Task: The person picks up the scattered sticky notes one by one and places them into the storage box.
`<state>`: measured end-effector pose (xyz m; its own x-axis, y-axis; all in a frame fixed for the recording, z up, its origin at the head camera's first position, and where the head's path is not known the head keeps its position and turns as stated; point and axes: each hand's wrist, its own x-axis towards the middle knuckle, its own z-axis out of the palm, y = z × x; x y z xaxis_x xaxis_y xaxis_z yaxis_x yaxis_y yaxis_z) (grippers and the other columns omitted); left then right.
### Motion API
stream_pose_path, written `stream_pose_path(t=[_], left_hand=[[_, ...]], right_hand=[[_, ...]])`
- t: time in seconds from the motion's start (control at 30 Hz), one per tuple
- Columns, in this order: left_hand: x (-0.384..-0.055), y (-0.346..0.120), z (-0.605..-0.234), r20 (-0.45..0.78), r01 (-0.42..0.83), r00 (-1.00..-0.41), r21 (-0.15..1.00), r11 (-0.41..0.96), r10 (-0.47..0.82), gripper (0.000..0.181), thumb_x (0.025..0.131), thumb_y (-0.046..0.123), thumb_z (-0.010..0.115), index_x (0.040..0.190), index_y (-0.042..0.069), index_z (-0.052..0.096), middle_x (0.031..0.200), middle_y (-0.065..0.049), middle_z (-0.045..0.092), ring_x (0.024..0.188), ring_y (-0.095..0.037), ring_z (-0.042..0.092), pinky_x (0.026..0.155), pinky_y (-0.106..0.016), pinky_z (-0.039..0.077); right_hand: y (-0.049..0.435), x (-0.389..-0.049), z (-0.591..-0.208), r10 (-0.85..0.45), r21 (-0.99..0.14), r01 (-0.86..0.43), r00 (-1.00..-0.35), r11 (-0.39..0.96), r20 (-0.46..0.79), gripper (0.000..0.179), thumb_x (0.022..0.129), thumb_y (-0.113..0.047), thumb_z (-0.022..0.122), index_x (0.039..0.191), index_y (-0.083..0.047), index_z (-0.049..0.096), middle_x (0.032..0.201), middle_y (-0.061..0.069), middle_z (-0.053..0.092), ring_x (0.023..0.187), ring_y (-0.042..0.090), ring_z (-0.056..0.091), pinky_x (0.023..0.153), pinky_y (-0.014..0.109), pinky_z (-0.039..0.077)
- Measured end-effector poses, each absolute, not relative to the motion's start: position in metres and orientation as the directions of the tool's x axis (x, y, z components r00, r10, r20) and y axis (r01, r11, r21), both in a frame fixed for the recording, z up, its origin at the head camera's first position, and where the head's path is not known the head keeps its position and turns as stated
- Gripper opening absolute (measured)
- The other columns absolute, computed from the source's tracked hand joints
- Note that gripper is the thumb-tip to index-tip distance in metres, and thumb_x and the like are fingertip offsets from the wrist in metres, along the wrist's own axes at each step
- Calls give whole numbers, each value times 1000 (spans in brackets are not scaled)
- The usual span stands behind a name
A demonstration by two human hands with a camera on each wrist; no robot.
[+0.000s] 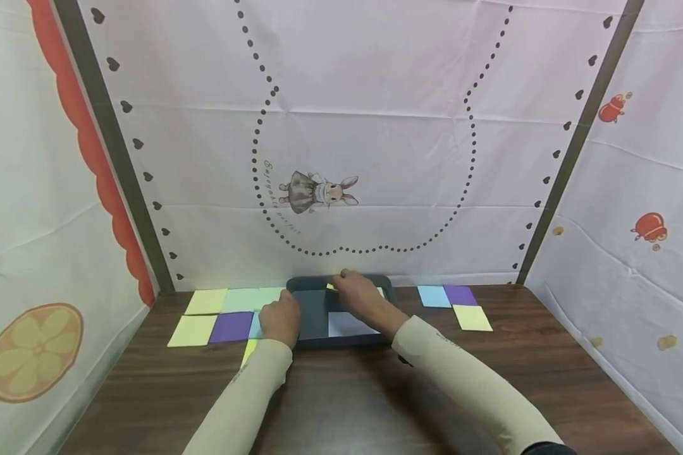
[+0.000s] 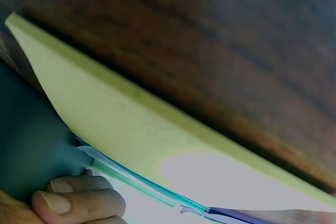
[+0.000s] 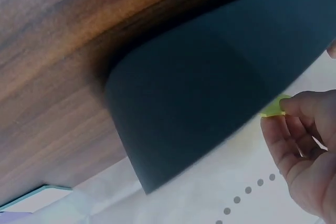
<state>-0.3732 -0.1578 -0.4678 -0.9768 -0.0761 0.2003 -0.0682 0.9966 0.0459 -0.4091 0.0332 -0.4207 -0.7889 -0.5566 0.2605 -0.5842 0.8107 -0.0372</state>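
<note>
A dark tray [image 1: 313, 343] with raised walls stands at the back of the table, with a pale sheet [image 1: 350, 325] lying in its front right part. My left hand [image 1: 280, 319] is at the tray's left wall and grips it with curled fingers, seen at the lower left of the left wrist view. Over the back part of the tray, my right hand [image 1: 360, 296] pinches a small yellow sticky note [image 3: 273, 107] between thumb and fingertips. Most of that note is hidden by the tray wall in the right wrist view. Close to my left hand lies a yellow note pad [image 2: 115, 103].
Left of the tray, several sticky note pads lie in rows, among them a purple pad [image 1: 230, 327] and a mint pad [image 1: 240, 300]. To the right are a blue pad [image 1: 434, 296], a purple one [image 1: 460, 294] and a yellow one [image 1: 472, 318]. A cloth wall [image 1: 205, 253] rises behind.
</note>
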Motion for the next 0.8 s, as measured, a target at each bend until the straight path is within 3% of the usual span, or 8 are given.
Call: stream_pose_path(t=[0.23,0.47,0.7,0.8], left_hand=[[-379,-158,-471,199,-64,-977,51,997,-72,15,111,8,61,108,-7,60,68,-14,65,63,-25,71,67,-42,64],[-422,-174,-515,262,-54,-963,58,997,-67,19,108,14,64,104,-4,58,66,-12,64,59,-25,66,58,-42,58],[-382,-160,-469,186,-74,-979,58,996,-84,16,111,8,59,108,-8,60,65,-13,63,60,-23,68,64,-41,63],[-375,-158,-466,184,-75,-979,60,995,-85,17,111,8,58,109,-9,60,67,-13,63,62,-24,69,67,-43,63]], right_hand=[[36,-407,-426,-646,62,-646,-744,761,172,25,115,-8,61,131,-12,78,117,5,79,104,18,75,87,31,63],[38,-409,-432,-718,178,-696,-684,696,132,25,113,-7,63,125,-18,83,113,1,85,103,18,79,87,32,65],[37,-415,-435,-737,203,-713,-670,671,85,27,111,-3,66,130,-17,80,115,1,85,106,17,79,92,32,66],[37,-418,-436,-741,189,-721,-669,667,61,27,110,-1,66,129,-16,80,115,2,84,105,16,79,92,31,65]])
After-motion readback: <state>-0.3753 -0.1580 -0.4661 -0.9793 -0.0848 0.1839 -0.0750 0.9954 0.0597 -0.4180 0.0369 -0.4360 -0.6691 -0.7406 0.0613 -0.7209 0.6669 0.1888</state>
